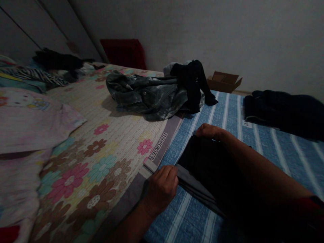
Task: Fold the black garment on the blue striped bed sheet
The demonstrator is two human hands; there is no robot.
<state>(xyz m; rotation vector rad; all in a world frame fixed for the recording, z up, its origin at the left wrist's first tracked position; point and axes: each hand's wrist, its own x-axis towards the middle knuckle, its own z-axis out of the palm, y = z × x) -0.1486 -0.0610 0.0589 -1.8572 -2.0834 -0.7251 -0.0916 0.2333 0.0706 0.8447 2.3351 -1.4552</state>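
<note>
A dark folded garment (pixel 210 168) lies on the blue striped sheet (pixel 227 114) in front of me. My left hand (pixel 162 187) is curled closed on the garment's near left corner, where grey layers show. My right hand (pixel 209 131) rests at the garment's far edge, fingers bent down over it; my forearm crosses above the cloth.
A grey denim jacket (pixel 144 94) and a black garment (pixel 193 84) lie heaped further back. A dark folded pile (pixel 280 111) sits at the right. A flowered quilt (pixel 101 155), pink clothes (pixel 30 121) and more clothing lie left. A cardboard box (pixel 224 82) stands by the wall.
</note>
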